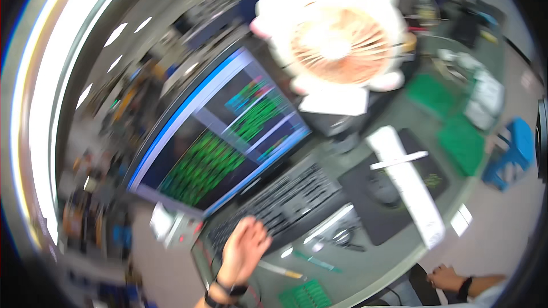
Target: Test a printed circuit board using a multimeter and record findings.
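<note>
My left hand (245,249) hovers over the near left part of a black keyboard (302,194). Its fingers are slightly bent and apart, with nothing in them, and dark bands circle the wrist. Low at the right, my right hand (447,278) is off the desk beside dark cloth, a black band at its wrist. Its fingers look curled, but blur hides whether they hold anything. Behind the keyboard stands a monitor (220,131) with green patterns on a dark screen. A black mouse (383,188) lies on a dark mouse pad (365,217), partly under a long white strip (408,185) with a white pen (399,160) across it.
A white animal-shaped fan (342,34) stands behind the desk's middle. Green sheets (461,142) lie at the right, and a blue stool (511,154) is beyond. Near the front edge are a green board (305,295), a teal pen (318,261) and a keyring (344,237).
</note>
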`<state>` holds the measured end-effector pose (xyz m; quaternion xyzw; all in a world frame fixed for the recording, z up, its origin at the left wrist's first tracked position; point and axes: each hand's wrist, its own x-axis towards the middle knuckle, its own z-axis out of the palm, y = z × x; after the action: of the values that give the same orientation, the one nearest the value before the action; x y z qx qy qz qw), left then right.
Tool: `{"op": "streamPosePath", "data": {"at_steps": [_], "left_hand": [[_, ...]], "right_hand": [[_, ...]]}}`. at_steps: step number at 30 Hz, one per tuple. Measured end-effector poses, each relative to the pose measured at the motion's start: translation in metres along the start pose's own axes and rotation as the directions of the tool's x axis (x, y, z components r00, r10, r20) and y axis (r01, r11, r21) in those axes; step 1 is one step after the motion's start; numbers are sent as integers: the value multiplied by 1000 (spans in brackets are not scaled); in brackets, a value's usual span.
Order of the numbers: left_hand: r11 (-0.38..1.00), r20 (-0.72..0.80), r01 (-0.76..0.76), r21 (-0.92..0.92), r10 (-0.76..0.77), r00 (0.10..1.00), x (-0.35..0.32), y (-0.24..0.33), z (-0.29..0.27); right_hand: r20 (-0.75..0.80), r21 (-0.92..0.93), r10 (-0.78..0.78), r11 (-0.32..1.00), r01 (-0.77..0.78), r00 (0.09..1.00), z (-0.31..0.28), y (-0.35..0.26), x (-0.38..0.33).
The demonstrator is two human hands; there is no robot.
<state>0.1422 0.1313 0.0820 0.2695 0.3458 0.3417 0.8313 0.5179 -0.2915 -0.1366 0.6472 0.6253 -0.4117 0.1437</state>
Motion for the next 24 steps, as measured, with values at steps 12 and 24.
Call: {"op": "streamPosePath", "data": {"at_steps": [12,24], "left_hand": [[491,86,454,743,-744,663,-140,-10,33],[455,92,401,795,-744,661,-218,-2,-27]], "right_hand": [[261,67,-171,985,159,950,-21,-95,-33],[-370,586,115,799,136,922,-88,-130,-98]]}}
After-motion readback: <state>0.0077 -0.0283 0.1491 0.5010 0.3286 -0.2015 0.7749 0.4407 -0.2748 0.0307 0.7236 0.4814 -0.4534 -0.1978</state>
